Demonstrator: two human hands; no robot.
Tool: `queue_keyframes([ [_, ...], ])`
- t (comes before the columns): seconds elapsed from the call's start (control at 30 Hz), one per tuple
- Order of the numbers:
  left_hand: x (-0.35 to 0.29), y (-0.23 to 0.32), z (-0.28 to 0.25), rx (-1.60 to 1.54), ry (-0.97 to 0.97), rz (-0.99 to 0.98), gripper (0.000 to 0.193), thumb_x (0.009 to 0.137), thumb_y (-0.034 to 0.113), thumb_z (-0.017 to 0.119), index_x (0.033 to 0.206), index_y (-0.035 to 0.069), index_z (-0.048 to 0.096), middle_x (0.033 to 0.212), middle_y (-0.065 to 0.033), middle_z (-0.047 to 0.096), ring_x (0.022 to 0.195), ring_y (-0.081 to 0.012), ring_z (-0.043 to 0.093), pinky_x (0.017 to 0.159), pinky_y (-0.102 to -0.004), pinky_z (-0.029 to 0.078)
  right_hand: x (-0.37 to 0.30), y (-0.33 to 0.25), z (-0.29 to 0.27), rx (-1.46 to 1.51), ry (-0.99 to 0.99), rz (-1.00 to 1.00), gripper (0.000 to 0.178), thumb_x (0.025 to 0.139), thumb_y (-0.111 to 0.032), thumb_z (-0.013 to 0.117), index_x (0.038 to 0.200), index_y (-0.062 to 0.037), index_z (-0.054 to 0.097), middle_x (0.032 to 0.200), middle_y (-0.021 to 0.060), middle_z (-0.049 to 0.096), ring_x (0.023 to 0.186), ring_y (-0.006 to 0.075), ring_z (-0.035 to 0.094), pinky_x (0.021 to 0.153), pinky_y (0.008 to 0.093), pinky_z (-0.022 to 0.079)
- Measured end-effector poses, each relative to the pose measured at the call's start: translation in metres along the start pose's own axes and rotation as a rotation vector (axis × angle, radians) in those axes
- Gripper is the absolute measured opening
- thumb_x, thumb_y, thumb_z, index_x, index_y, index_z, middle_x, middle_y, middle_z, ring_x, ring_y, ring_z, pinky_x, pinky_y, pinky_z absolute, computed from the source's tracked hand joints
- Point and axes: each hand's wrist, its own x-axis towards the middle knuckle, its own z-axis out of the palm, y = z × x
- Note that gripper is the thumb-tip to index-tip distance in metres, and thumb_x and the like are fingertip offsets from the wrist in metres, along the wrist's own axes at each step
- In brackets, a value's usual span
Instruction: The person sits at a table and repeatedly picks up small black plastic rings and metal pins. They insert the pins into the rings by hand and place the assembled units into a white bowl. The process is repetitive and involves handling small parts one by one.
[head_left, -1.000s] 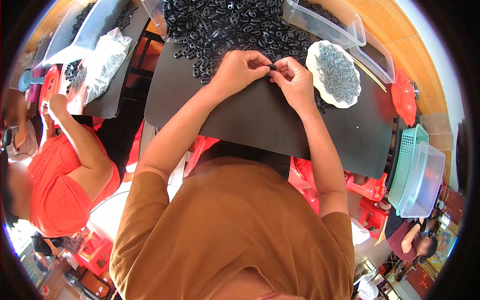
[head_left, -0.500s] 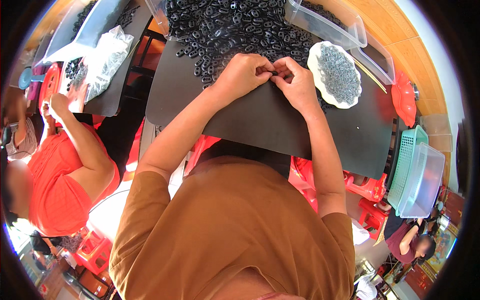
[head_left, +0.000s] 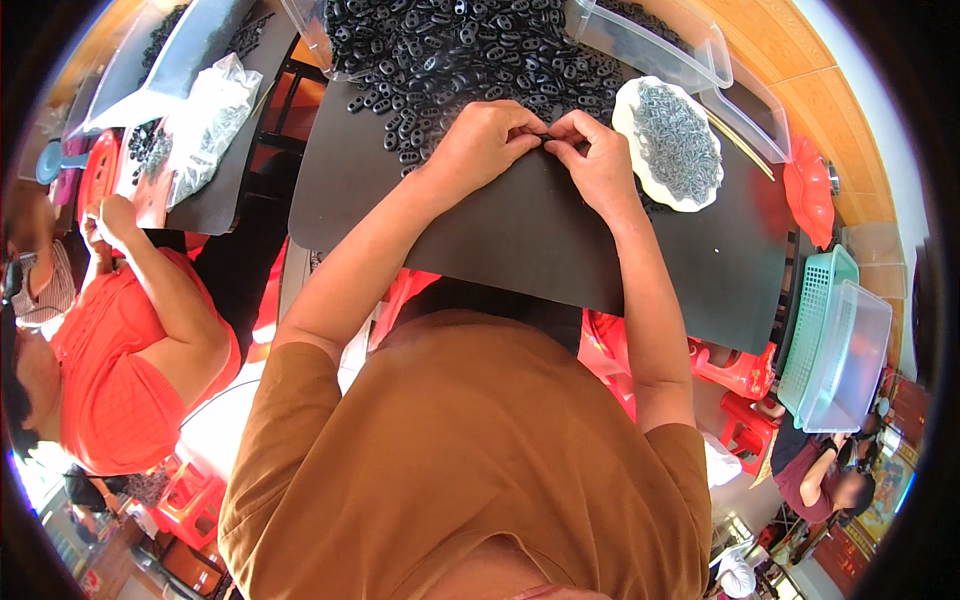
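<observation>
The small black piece (head_left: 545,139) sits right at the meeting point of the two grips, above the dark counter (head_left: 500,245), mostly covered by fingertips; its exact outline is too small to tell. The left grip (head_left: 490,145) is narrow, thumb and forefinger pinching the piece from its left side. The right grip (head_left: 596,165) is narrow too, its thumb and forefinger closed on the piece from the right, so the piece lies between the two sets of fingertips, at the very tips and well clear of either palm.

Just beyond both grips, on the side away from the person, spreads a heap of black two-holed pieces (head_left: 460,55), with strays running down to the left grip's wrist. Near the right grip, to its right, a cream scalloped dish (head_left: 624,125) holds many small clear-grey parts (head_left: 678,145). A clear bin (head_left: 655,48) stands behind the dish, and thin sticks (head_left: 741,147) lie to the dish's right. A red scalloped dish (head_left: 808,190) is farther right, well apart from the grips.
</observation>
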Motion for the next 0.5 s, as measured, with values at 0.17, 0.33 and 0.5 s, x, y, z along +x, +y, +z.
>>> queue_keyframes([
  [0.17,0.0006,-0.0032,-0.0009,0.019,-0.001,0.036,0.015,0.082,0.003,0.068,0.097,0.001,0.072,0.085,-0.0103,0.068,0.073,-0.0169,0.066,0.067,-0.0285,0.053,0.0005,0.001,-0.0013,0.008,-0.013,0.02,0.015,0.076,0.0,0.072,0.088,-0.0013,0.063,0.077,0.0092,0.069,0.069,0.0174,0.066,0.065,0.0288,0.051],
  [0.33,0.0002,-0.0023,-0.0013,0.024,0.0,0.022,0.015,0.082,0.003,0.068,0.097,0.001,0.072,0.084,-0.0102,0.068,0.074,-0.0165,0.067,0.068,-0.028,0.053,0.0001,0.0017,-0.001,-0.002,-0.008,-0.009,0.014,0.076,0.0,0.072,0.086,-0.0007,0.063,0.076,0.0085,0.068,0.065,0.0158,0.063,0.063,0.0285,0.051],
  [0.5,-0.0005,-0.0018,-0.0008,0.009,-0.013,-0.029,0.015,0.082,0.002,0.069,0.096,0.001,0.072,0.084,-0.0093,0.068,0.073,-0.0152,0.067,0.068,-0.0271,0.054,-0.001,0.0007,0.0017,0.027,0.019,-0.06,0.012,0.076,0.003,0.071,0.083,-0.0002,0.062,0.075,0.0079,0.066,0.062,0.0145,0.061,0.06,0.0274,0.049],
])
